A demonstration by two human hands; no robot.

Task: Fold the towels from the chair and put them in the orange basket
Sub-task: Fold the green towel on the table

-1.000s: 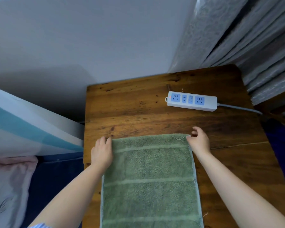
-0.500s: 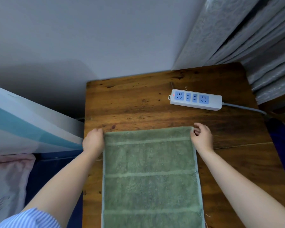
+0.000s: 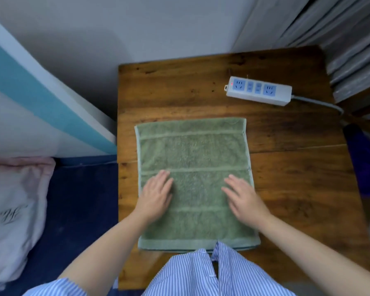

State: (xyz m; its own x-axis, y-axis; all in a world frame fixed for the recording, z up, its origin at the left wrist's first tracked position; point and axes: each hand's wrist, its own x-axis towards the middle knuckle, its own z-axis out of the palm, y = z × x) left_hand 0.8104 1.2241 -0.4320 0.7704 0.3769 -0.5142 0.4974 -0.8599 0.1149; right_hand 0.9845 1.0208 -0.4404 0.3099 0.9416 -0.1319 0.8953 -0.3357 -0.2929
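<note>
A green towel (image 3: pixel 193 150) with pale woven bands lies folded flat on the wooden table (image 3: pixel 297 167), its near edge at the table's front. My left hand (image 3: pixel 156 193) rests palm down on the towel's left half, fingers straight. My right hand (image 3: pixel 242 195) lies flat on the right half in the same way. Neither hand grips the cloth. No chair and no orange basket are in view.
A white power strip (image 3: pixel 259 90) with blue sockets lies at the table's back right, its grey cable running off right. Grey curtains (image 3: pixel 340 33) hang behind. A white and teal panel (image 3: pixel 41 99) and a pale pillow (image 3: pixel 13 210) are on the left. Something dark purple (image 3: pixel 365 163) lies at right.
Both hands left the towel's far corners and came back toward me onto its middle, now lying flat. The camera tilted down, so the towel's near edge and my striped shirt show.
</note>
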